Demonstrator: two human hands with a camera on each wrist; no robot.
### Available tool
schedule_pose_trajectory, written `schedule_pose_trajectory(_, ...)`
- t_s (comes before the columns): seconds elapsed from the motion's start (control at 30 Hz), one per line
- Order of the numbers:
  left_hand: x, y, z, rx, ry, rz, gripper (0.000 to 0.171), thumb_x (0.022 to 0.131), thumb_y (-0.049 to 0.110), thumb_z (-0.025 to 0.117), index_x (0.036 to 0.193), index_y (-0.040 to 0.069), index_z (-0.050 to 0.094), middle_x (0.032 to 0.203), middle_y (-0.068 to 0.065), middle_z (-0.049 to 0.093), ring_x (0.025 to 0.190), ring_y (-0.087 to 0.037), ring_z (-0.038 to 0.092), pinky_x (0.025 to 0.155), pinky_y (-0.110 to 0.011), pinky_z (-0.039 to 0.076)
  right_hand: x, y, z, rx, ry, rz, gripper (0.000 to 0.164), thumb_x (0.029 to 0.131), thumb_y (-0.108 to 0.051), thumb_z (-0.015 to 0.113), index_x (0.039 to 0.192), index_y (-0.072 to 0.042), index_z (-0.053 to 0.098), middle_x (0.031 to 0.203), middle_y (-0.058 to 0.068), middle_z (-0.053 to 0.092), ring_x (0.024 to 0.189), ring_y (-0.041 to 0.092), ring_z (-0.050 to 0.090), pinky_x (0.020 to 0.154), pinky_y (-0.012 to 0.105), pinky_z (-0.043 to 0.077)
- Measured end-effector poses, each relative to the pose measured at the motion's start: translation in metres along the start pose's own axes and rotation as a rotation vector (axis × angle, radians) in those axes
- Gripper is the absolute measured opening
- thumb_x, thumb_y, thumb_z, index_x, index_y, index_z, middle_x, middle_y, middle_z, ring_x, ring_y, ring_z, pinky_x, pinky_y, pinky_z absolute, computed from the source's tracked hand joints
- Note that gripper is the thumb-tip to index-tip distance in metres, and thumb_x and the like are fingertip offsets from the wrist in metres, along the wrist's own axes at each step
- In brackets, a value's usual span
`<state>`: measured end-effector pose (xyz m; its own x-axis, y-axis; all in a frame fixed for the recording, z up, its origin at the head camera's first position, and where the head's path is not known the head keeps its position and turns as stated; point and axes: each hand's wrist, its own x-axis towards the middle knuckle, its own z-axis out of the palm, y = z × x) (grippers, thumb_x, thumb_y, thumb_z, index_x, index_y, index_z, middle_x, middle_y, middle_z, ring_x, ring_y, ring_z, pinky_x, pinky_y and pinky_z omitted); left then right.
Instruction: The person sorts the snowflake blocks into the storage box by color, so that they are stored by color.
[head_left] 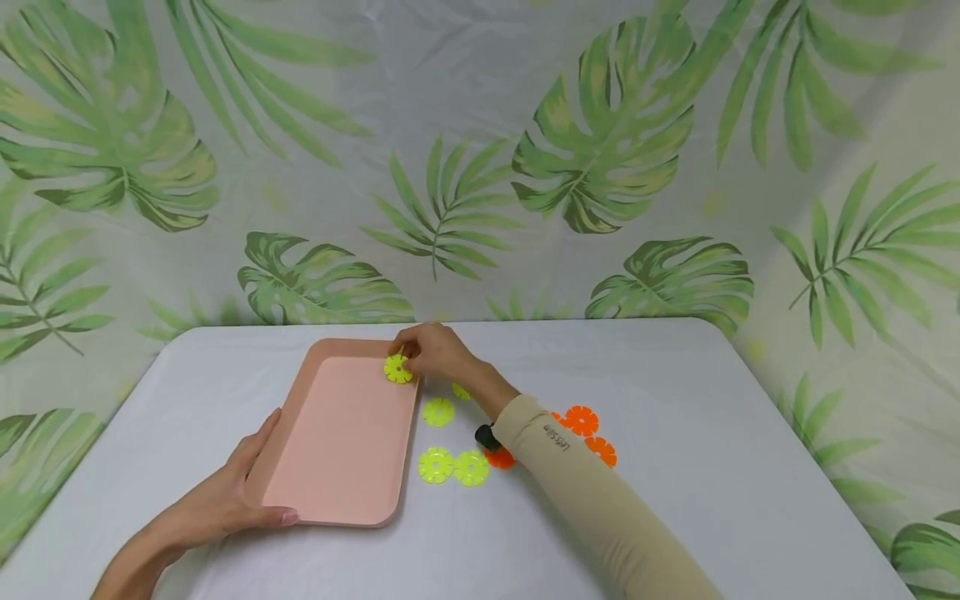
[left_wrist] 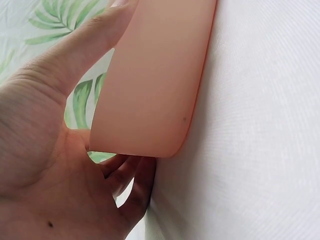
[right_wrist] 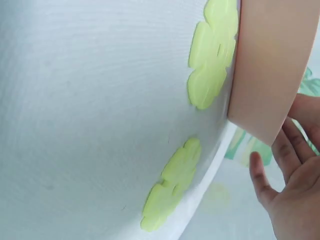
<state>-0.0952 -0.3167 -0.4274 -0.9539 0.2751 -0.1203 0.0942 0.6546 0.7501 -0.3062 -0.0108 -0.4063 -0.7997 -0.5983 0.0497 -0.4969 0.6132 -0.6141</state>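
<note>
A pink rectangular tray [head_left: 341, 442] lies on the left part of the table. My left hand [head_left: 228, 496] holds its near left corner, the thumb along the near side and the fingers along the left side. In the left wrist view the tray's outer wall [left_wrist: 150, 95] sits between thumb and fingers. Over the tray's far right corner, my right hand [head_left: 438, 352] pinches a yellow-green notched plastic disc [head_left: 397, 377]. In the right wrist view the right hand [right_wrist: 300, 192] shows beyond the tray wall [right_wrist: 270, 60], and the held disc is hidden there.
Right of the tray lie several more yellow-green discs [head_left: 438, 412], one partly behind the right forearm. Orange discs [head_left: 581, 420] lie farther right, some covered by the sleeve [head_left: 592, 492]. A dark wrist camera [head_left: 486, 437] hangs under the right wrist. A leaf-patterned cloth [head_left: 450, 167] stands behind the table.
</note>
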Motion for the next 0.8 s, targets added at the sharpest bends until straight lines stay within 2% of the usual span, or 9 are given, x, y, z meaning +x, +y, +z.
schedule_pose_trajectory(0.17, 0.000, 0.000, 0.000, 0.015, -0.003, -0.016, 0.124, 0.084, 0.029, 0.085, 0.168, 0.037, -0.006, 0.168, -0.018, 0.018, 0.143, -0.045, 0.031, 0.088, -0.010, 0.031, -0.002, -0.003, 0.004, -0.079, -0.004, -0.017, 0.026, 0.097, -0.007, 0.070, 0.122, -0.014, 0.075, 0.109, 0.003, 0.075, 0.100, 0.016, 0.067, 0.084, 0.025, 0.054)
schedule_pose_trajectory(0.3, 0.000, -0.001, 0.000, 0.015, -0.001, -0.014, 0.125, 0.084, 0.028, 0.086, 0.167, 0.041, -0.007, 0.168, -0.019, 0.017, 0.143, -0.045, 0.032, 0.088, -0.009, 0.031, -0.003, -0.002, 0.006, -0.075, 0.020, -0.033, 0.029, 0.098, -0.004, 0.068, 0.127, -0.009, 0.071, 0.116, 0.007, 0.074, 0.107, 0.020, 0.068, 0.092, 0.027, 0.055)
schedule_pose_trajectory(0.43, 0.000, 0.000, 0.000, 0.014, -0.004, -0.015, 0.124, 0.084, 0.029, 0.085, 0.166, 0.043, -0.007, 0.168, -0.018, 0.017, 0.143, -0.043, 0.031, 0.088, -0.009, 0.031, -0.005, 0.000, 0.005, -0.007, 0.060, -0.050, 0.028, 0.098, -0.001, 0.065, 0.125, -0.005, 0.070, 0.116, 0.009, 0.073, 0.107, 0.022, 0.067, 0.093, 0.028, 0.055)
schedule_pose_trajectory(0.6, 0.001, 0.001, 0.001, 0.009, -0.008, -0.024, 0.124, 0.084, 0.029, 0.085, 0.167, 0.039, -0.007, 0.167, -0.017, 0.018, 0.141, -0.041, 0.033, 0.088, -0.010, 0.033, -0.011, 0.005, -0.004, 0.138, 0.099, -0.058, 0.029, 0.096, 0.000, 0.069, 0.124, -0.002, 0.069, 0.118, 0.011, 0.072, 0.108, 0.025, 0.066, 0.095, 0.031, 0.055)
schedule_pose_trajectory(0.8, 0.001, 0.001, 0.000, 0.009, -0.012, -0.027, 0.124, 0.084, 0.028, 0.085, 0.168, 0.037, -0.007, 0.167, -0.020, 0.017, 0.142, -0.045, 0.032, 0.090, -0.015, 0.035, -0.020, 0.018, -0.020, 0.210, 0.131, -0.072, 0.031, 0.096, -0.006, 0.074, 0.126, -0.002, 0.069, 0.127, 0.016, 0.070, 0.109, 0.026, 0.065, 0.096, 0.034, 0.056)
